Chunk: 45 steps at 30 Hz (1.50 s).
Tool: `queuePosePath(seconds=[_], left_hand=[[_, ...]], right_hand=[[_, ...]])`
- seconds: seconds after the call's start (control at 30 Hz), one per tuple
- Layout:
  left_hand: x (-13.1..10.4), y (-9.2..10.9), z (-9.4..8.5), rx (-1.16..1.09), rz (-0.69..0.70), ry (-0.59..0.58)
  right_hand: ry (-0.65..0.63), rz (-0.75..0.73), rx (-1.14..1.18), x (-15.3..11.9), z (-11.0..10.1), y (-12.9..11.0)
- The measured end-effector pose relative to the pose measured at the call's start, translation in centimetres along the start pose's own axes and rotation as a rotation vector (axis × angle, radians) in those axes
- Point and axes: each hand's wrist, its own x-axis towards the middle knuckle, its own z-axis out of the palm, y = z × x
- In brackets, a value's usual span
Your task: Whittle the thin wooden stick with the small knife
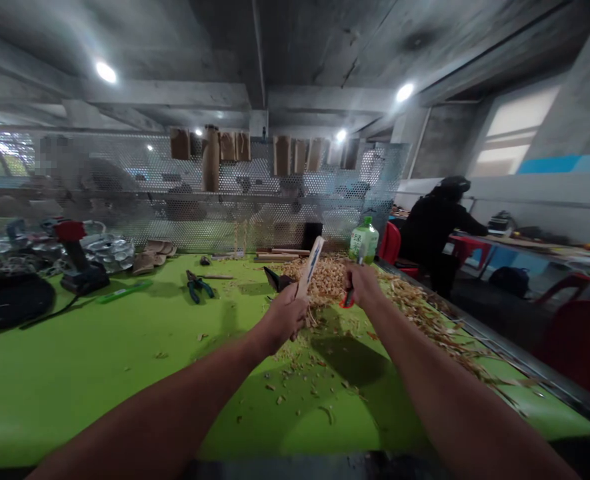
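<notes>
Through the head camera I see my left hand [291, 313] closed around the lower part of a pale strip of wood [311, 264], which tilts upward above the counter [125, 380] and carries dark markings along its face. My right hand [361, 283] is clenched on a slim tool [347, 299] with a red part at its lower end; its exact shape is too small for me to make out. The tool is apart from the wood. Behind both hands I have a heap of shavings [332, 277], with a green-capped bottle [364, 241] just beyond its right side. To the left, pliers [198, 288] lie with their handles toward me, and a drill [76, 257] stands farther over. A person in dark clothes [435, 223] is at another counter on the right.
</notes>
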Motion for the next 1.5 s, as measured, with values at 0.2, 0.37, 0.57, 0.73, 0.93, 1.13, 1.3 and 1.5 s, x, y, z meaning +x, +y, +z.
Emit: queuePosePath(seconds=[0.2, 0.37, 0.57, 0.73, 0.93, 1.13, 1.3, 1.5], left_hand=[[0.6, -1.5, -0.6, 0.200, 0.014, -0.035], [0.3, -0.9, -0.4, -0.048, -0.097, -0.145], [0.3, 0.3, -0.3, -0.180, -0.074, -0.025], [0.9, 0.0, -0.5, -0.095, -0.045, 0.148], [1.3, -0.6, -0.4, 0.001, -0.012, 0.195], [1.1, -0.2, -0.2, -0.015, -0.028, 0.192], [0.1, -0.3, 0.8, -0.021, -0.069, 0.146], [-1.0, -0.4, 1.9, -0.010, -0.104, -0.036]], right_hand=[[-0.285, 0.086, 0.446, -3.1, 3.4, -1.7], [-0.324, 0.099, 0.494, -4.4, 4.4, -2.2], [-0.353, -0.035, 0.281, -4.9, 4.9, -1.6], [-0.154, -0.424, -0.500, -5.1, 5.2, -1.5], [-0.152, -0.430, -1.195, -7.5, 6.1, -3.5], [-0.159, -0.444, -1.295, -8.2, 6.5, -4.6], [-0.022, -0.435, -1.232, -6.0, 5.2, -3.6], [0.166, -0.207, -1.094, -2.0, 1.3, -2.3]])
